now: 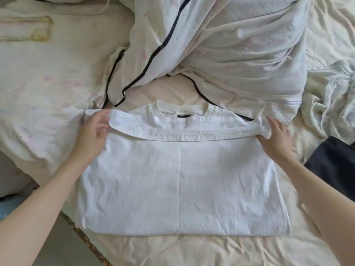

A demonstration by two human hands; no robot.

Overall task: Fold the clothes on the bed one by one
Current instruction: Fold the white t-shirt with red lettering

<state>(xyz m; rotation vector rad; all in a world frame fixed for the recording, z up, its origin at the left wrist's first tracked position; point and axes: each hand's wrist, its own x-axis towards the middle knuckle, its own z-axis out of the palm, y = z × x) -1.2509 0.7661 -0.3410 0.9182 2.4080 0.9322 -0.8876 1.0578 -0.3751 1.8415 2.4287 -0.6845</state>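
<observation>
- A white T-shirt (180, 181) of thin, lightly creased cotton lies flat on the bed (192, 250), folded into a broad rectangle; a faint vertical crease runs down its middle.
- Its stitched bottom hem (172, 129) has been brought up near the ribbed round collar (182, 109), forming a narrow curved band across the top.
- The left hand (94, 129) rests at the left end of that band, fingers relaxed and spread; motion blur hides whether it grips the cloth.
- The right hand (276, 135) lies on the right end, where the fabric bunches under the thumb; I cannot tell if it pinches or merely presses.
- The bed wears a cream, softly rumpled sheet.
- Behind the shirt is heaped a pale quilt (221, 54) with faded pink print and dark piping along its edges.
- A dark navy garment (334, 166), smooth and matte, lies at the right edge.
- Crumpled pale clothing (330, 96) sits just beyond it.
</observation>
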